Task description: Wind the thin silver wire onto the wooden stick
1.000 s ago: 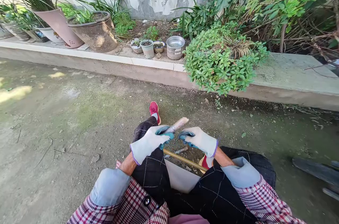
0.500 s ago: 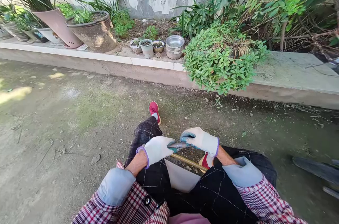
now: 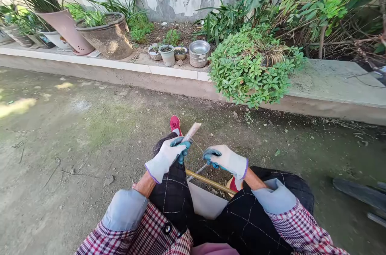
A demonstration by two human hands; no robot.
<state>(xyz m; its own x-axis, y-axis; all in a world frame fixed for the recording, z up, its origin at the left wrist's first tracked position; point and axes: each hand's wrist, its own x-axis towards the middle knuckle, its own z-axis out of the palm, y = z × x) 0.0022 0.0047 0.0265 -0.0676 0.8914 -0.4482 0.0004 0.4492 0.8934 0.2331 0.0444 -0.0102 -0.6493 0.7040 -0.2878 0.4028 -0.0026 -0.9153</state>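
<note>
My left hand (image 3: 169, 154), in a white glove with blue-green coated fingers, is closed around a pale stick (image 3: 193, 130) with grey winding on it; its bare end points up and away. A thin string (image 3: 198, 146) stretches from this stick to my right hand (image 3: 224, 159), gloved alike, whose curled fingers pinch its end. Just below the right fingers a thin grey rod (image 3: 200, 169) slants down left; whether that hand holds it is hidden. A yellowish pole (image 3: 211, 182) lies across between my legs, above a flat whitish panel (image 3: 208, 202).
Ahead runs a low ledge (image 3: 120, 69) bearing a big clay pot (image 3: 105, 40), a small white pot (image 3: 167, 57), a metal pot (image 3: 199, 56) and a leafy bush (image 3: 250, 70) overhanging its edge. Dark flat pieces (image 3: 358, 192) lie at right.
My left hand has moved away from the right, to the left and up, and the stick has swung from lying level to pointing upward. The string now shows between the hands.
</note>
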